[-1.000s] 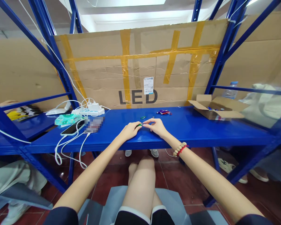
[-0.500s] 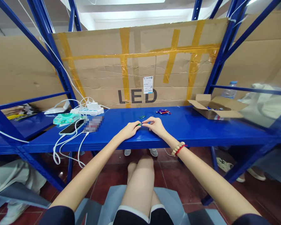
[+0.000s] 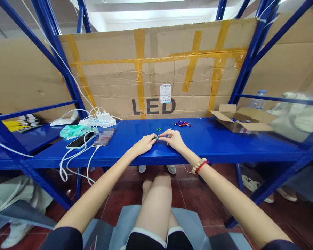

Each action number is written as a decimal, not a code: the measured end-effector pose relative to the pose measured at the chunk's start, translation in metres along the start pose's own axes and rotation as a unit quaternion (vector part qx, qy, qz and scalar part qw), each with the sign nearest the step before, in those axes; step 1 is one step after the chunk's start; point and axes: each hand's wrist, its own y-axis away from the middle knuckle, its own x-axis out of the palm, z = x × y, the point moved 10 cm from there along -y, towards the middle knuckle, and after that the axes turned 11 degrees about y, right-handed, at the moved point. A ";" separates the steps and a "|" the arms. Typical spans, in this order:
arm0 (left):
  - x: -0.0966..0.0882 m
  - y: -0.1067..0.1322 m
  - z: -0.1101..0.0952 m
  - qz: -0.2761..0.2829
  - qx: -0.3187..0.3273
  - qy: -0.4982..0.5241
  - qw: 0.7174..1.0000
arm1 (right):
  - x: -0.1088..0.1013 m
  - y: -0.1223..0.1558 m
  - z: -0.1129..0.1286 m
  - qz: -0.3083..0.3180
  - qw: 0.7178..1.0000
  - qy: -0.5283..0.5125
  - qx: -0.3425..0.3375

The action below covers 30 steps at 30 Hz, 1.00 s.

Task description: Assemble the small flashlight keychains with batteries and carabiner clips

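My left hand (image 3: 145,143) rests over the blue tabletop (image 3: 206,142), its fingers closed on a small green carabiner (image 3: 154,138). Right beside it, my right hand (image 3: 173,139) pinches with thumb and forefinger at the near end of that piece; whatever is in the pinch is too small to make out. A second green carabiner (image 3: 159,129) lies on the table just beyond my fingertips. Further back and to the right is a little heap of purple and red carabiners (image 3: 183,123).
At left lie a phone (image 3: 80,141), white cables (image 3: 64,170), a power strip (image 3: 101,121) and a green wipes pack (image 3: 75,131). An open cardboard box (image 3: 240,121) stands at right. Taped cardboard (image 3: 106,83) walls off the back; blue posts (image 3: 246,66) frame the sides.
Both hands stay almost in place, fingers still together at the green carabiner. The whole view has shifted very slightly.
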 end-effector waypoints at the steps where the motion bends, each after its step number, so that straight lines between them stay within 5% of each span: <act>1: -0.001 0.000 0.001 -0.003 -0.004 0.002 1.000 | 0.000 0.000 0.000 0.000 1.000 -0.003 0.001; 30: -0.004 0.001 0.006 -0.026 -0.030 -0.062 0.997 | 0.005 0.000 -0.007 0.013 0.999 -0.026 0.024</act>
